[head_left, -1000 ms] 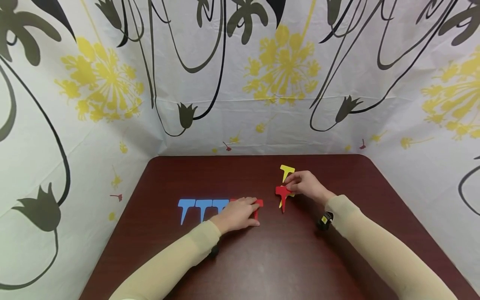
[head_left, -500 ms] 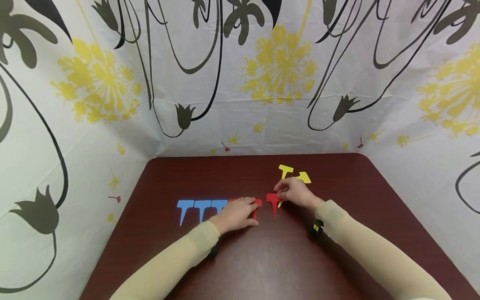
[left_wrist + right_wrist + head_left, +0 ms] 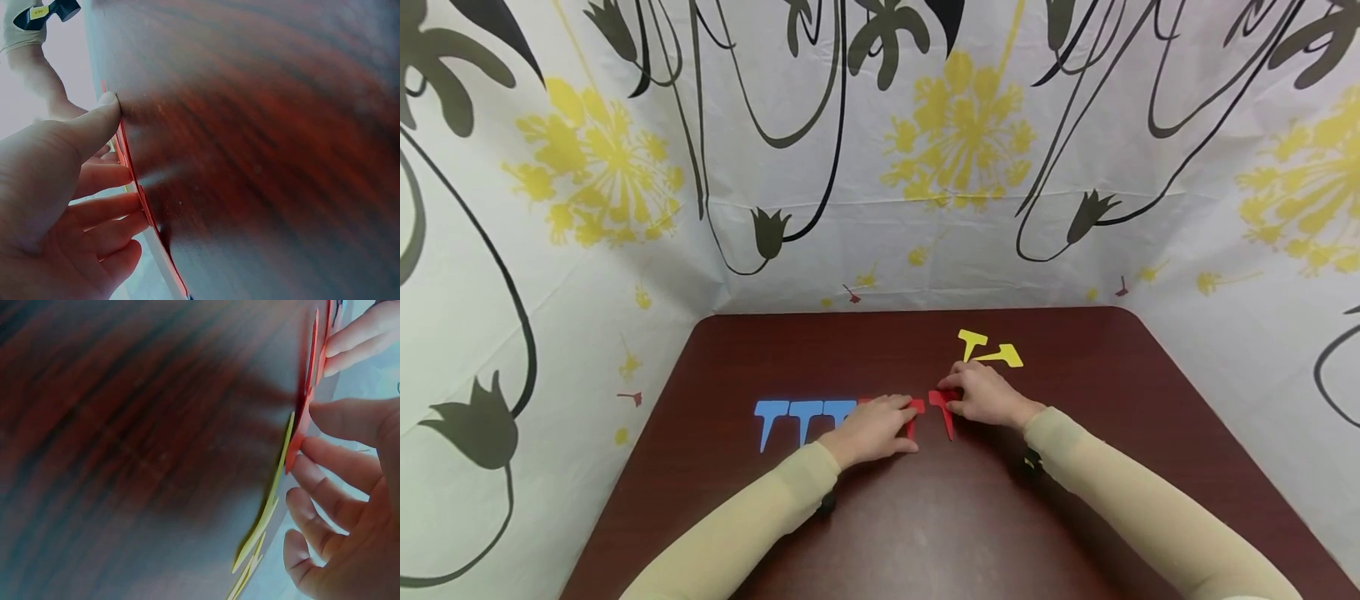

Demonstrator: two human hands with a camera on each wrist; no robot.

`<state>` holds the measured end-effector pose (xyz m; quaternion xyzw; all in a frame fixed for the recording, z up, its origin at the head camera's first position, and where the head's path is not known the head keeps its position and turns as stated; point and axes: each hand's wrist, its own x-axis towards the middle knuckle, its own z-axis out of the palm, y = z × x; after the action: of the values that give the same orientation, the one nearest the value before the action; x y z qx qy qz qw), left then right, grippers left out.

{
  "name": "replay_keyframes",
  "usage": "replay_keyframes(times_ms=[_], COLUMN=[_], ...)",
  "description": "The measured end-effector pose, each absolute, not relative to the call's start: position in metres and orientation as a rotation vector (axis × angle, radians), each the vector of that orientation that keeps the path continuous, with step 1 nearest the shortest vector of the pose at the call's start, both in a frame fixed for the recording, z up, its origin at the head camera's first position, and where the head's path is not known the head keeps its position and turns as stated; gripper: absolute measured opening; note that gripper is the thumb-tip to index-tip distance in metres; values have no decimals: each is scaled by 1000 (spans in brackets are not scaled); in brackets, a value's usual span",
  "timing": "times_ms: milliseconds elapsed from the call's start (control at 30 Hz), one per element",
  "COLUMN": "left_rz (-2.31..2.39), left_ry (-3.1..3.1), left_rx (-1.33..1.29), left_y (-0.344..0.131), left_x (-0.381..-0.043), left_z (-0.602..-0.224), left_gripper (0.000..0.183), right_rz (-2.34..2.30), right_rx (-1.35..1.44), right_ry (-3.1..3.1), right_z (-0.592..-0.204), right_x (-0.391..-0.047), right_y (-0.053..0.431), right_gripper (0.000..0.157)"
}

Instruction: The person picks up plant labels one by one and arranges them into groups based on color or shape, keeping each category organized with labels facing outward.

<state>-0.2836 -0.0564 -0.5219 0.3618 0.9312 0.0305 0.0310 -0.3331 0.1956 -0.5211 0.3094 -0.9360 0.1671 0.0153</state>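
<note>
T-shaped plastic plant labels lie on the table. My left hand (image 3: 874, 429) rests with extended fingers over red labels (image 3: 917, 406), which it partly covers; in the left wrist view its fingertips touch a red edge (image 3: 144, 199). To the right, my right hand (image 3: 988, 394) pinches the crossbar of another red label (image 3: 937, 398) between thumb and fingers. That label's stem points toward me, slightly tilted, with a small gap to the red one at its left. A yellow label (image 3: 265, 512) lies close by my right hand in the right wrist view.
Three blue labels (image 3: 807, 408) stand in a row left of the left hand, crossbars aligned. Two yellow labels (image 3: 972, 337) lie loose behind the right hand. A patterned cloth (image 3: 880, 167) encloses the dark table (image 3: 910, 533) at the back and sides.
My right hand has moved left and toward me, bringing the red label nearer the row. The yellow labels behind it have come into view. My left hand has stayed in place.
</note>
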Motion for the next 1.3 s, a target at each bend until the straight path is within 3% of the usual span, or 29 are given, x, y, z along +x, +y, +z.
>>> replay_keyframes(times_ms=[1033,1300], left_rz=[143,160], left_ry=[2858,2873], left_rx=[1137,1133], left_y=[-58,-58], left_x=[-289,-290], left_z=[-520,-522], left_gripper=[70,70], right_rz=[353,423], right_rx=[1039,950], right_ry=[-2884,-2892], right_z=[-529,-522], right_x=[-320,-321], right_y=[194,199], right_gripper=[38,37])
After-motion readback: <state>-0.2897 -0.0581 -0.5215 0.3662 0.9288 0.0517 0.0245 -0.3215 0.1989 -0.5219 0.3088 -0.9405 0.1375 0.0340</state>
